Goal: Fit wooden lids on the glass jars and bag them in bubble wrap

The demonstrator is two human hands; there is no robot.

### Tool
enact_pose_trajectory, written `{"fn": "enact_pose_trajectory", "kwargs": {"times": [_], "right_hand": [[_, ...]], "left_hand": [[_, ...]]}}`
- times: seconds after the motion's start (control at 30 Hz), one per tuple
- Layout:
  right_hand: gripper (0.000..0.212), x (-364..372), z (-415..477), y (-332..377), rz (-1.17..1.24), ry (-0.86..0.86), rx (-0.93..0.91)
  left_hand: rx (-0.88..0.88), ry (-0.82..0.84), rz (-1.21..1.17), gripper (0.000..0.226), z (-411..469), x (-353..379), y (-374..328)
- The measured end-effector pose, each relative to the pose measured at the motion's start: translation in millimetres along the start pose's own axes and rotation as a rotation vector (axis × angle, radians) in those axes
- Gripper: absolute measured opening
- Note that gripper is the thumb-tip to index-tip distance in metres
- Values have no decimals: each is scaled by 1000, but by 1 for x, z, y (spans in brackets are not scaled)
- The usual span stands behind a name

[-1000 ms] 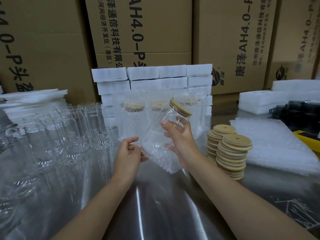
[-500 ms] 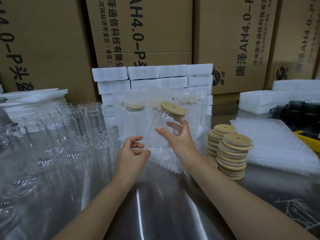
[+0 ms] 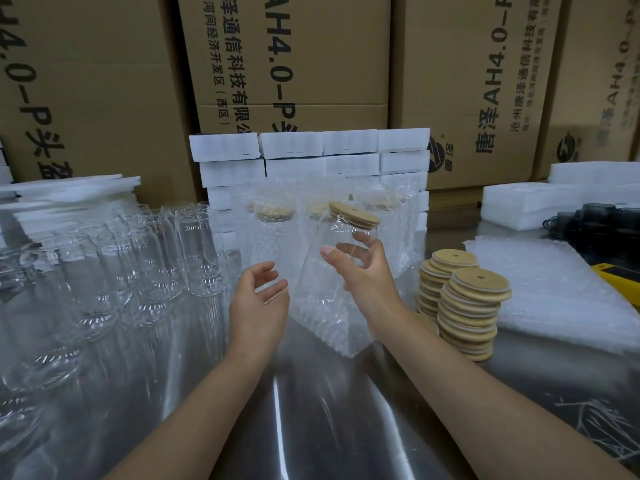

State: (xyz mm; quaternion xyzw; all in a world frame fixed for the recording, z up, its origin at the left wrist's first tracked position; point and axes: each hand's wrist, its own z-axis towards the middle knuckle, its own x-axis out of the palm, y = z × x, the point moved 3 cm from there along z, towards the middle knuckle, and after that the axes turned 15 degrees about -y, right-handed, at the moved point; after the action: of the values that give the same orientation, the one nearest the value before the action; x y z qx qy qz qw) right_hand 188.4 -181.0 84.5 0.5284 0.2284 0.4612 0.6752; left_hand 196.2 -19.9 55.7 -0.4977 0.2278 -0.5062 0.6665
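Glass jar (image 3: 329,271) with a wooden lid (image 3: 353,214) already fitted, held tilted above the middle of the steel tabletop (image 3: 311,427), lid leaning toward the far edge. The right hand (image 3: 370,282) grips the jar's upper body, thumb in front and fingers curled behind the glass just below the lid. The jar's lower half appears to sit in a bubble-wrap bag (image 3: 329,327), whose bottom corner hangs close to the tabletop; whether it touches cannot be told. The left hand (image 3: 259,299) hovers just beside the bag, fingers loose and spread, holding nothing.

Bare jars (image 3: 156,265) crowd the left edge. Two stacks of spare lids (image 3: 467,306) stand toward the right edge beside flat bubble wrap sheets (image 3: 554,299). Bagged jars (image 3: 277,237) line up before foam blocks (image 3: 311,147) at the far edge.

The jar looks light but smooth, hard and breakable, and the lid may be only pressed in, so a tilt could loosen it. The safest hold is likely around the body with the lid uppermost, while the limp bag needs a second hand at its mouth to be drawn up.
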Motion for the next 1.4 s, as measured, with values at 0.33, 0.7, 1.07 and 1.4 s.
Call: {"fn": "enact_pose_trajectory", "kwargs": {"times": [0.33, 0.7, 1.07, 1.4], "right_hand": [[64, -3, 5, -1, 4, -45, 31], [53, -1, 4, -5, 63, -41, 109], [58, -2, -2, 10, 79, -15, 88], [98, -1, -4, 2, 103, -59, 142]], "left_hand": [[-203, 171, 446, 37, -6, 3, 9], [-267, 100, 128, 39, -10, 7, 2], [-40, 86, 171, 20, -11, 5, -3], [228, 461, 493, 127, -23, 8, -3]]}}
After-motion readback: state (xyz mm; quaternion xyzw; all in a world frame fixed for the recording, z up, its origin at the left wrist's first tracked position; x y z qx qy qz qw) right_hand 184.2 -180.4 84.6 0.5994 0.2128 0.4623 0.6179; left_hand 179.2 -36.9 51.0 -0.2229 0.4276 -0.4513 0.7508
